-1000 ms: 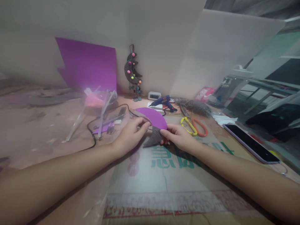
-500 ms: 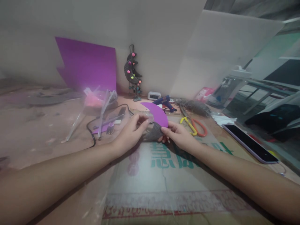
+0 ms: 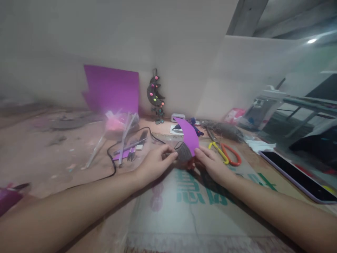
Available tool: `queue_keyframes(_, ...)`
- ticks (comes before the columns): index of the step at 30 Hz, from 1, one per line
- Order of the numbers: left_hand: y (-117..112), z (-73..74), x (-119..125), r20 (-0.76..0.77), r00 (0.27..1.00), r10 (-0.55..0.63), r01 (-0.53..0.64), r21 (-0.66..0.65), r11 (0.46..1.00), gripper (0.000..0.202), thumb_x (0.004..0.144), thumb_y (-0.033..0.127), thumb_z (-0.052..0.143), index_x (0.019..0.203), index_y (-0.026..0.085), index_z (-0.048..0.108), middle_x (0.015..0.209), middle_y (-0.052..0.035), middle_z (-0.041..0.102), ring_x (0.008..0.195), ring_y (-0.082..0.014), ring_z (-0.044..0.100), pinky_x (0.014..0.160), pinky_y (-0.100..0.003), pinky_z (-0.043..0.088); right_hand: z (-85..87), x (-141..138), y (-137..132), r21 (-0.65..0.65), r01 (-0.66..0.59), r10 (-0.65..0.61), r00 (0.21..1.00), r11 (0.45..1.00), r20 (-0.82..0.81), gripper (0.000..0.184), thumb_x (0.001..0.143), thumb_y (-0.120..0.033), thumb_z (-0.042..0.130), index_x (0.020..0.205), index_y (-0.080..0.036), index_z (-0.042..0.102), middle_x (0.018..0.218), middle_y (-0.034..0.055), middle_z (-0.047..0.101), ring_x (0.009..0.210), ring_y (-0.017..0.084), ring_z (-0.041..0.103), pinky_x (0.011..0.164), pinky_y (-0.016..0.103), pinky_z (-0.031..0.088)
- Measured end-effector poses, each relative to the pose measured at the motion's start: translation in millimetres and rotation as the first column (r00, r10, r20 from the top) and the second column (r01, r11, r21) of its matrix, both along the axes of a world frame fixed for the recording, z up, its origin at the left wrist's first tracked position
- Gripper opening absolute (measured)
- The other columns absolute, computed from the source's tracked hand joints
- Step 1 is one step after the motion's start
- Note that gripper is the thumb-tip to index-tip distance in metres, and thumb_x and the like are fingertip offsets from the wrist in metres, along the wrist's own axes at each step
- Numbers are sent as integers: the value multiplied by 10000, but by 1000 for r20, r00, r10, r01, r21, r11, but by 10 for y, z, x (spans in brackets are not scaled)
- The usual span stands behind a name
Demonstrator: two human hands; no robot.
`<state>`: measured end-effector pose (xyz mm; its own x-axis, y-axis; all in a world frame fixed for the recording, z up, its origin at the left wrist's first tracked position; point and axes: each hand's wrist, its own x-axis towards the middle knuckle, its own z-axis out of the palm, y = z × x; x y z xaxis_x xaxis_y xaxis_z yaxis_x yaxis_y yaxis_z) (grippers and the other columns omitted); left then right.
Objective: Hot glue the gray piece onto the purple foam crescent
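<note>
A purple crescent (image 3: pixel 190 136) stands raised between my hands, its lower part wrapped in grey yarn (image 3: pixel 184 153). My right hand (image 3: pixel 212 163) pinches the crescent near the right edge of the wrapping. Thumb and fingertips of my left hand (image 3: pixel 158 161) close on the grey yarn, where a small loop stands up at the left of the wrapping. The crescent's lower tip is hidden by the wrapping and fingers.
Behind stand a yarn-wrapped moon ornament (image 3: pixel 156 94) with coloured balls and a purple sheet (image 3: pixel 113 89). A blue glue gun (image 3: pixel 196 128) lies beyond the crescent. Scissors (image 3: pixel 231 154) and a phone (image 3: pixel 297 175) lie right; a plastic bag (image 3: pixel 116 121) sits left.
The camera has tilted up, so the scene sits lower and further right. The crescent has turned slightly in my hands, and a yarn loop now shows beside my left fingertips.
</note>
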<state>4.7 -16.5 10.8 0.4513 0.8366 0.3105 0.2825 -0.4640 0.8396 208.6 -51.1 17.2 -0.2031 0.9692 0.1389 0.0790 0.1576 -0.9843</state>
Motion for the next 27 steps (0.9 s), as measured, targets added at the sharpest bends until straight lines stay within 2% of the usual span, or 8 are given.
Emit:
queue_keyframes(6, 3, -1, 2, -13, 1000, -5, 5, -17, 1000, 189, 869, 350, 517, 830, 176, 581, 824, -14, 639, 783, -163, 580, 710, -265, 430, 19, 22, 25, 30, 36, -38, 996, 999, 75, 409, 818, -596, 564, 820, -188, 589, 658, 8, 599, 586, 140, 558, 570, 251, 479)
queue_keyframes(9, 9, 18, 2, 37, 999, -8, 10, -41, 999, 194, 883, 348, 493, 840, 172, 562, 806, -15, 623, 755, -155, 570, 680, -257, 428, 29, 6, 39, 29, 72, -73, 997, 997, 31, 398, 841, -602, 517, 838, -207, 567, 678, 9, 599, 588, 147, 561, 573, 271, 476)
queue_keyframes(12, 16, 33, -5, 65, 998, 7, -4, -44, 999, 205, 898, 344, 471, 830, 169, 553, 786, -12, 610, 746, -151, 559, 675, -255, 424, 16, 19, 90, 23, 144, -143, 989, 989, -44, 298, 863, -515, 515, 906, -221, 543, 686, 1, 590, 600, 148, 556, 580, 285, 472)
queue_keyframes(16, 11, 59, -14, 60, 998, 10, -8, -34, 999, 201, 899, 337, 476, 828, 168, 558, 797, -9, 616, 733, -142, 554, 678, -250, 421, 13, 58, 164, 59, 244, -244, 970, 968, 2, 185, 802, -327, 589, 933, -211, 530, 720, -13, 570, 612, 125, 524, 622, 285, 464)
queue_keyframes(19, 1, 81, -11, 52, 999, -4, 7, -42, 999, 192, 899, 326, 477, 829, 167, 558, 807, -4, 621, 717, -132, 550, 667, -241, 414, 33, 62, 173, 131, 262, -275, 957, 956, 95, 186, 764, -287, 601, 917, -199, 542, 797, 6, 582, 667, 133, 531, 654, 293, 459)
queue_keyframes(22, -3, 89, -5, 43, 999, 1, 1, -42, 999, 190, 895, 323, 483, 823, 165, 559, 812, -3, 620, 709, -129, 545, 654, -236, 406, 31, 51, 158, 189, 275, -305, 940, 943, 154, 141, 718, -234, 610, 831, -201, 533, 761, -10, 545, 690, 138, 517, 661, 285, 443)
queue_keyframes(25, -2, 83, -2, 39, 999, 2, 0, -42, 999, 181, 892, 316, 490, 831, 162, 563, 812, -5, 616, 716, -131, 541, 658, -237, 402, 7, 47, 142, 198, 296, -329, 931, 934, 161, 127, 689, -189, 598, 756, -207, 492, 713, -34, 482, 631, 118, 468, 581, 254, 403)
queue_keyframes(27, -3, 80, -4, 41, 999, -2, 4, -43, 999, 179, 893, 315, 488, 841, 161, 564, 807, -6, 614, 723, -134, 541, 667, -240, 403, -2, 49, 128, 167, 297, -323, 934, 940, 155, 116, 723, -222, 594, 779, -209, 492, 694, -40, 471, 581, 108, 437, 526, 240, 372)
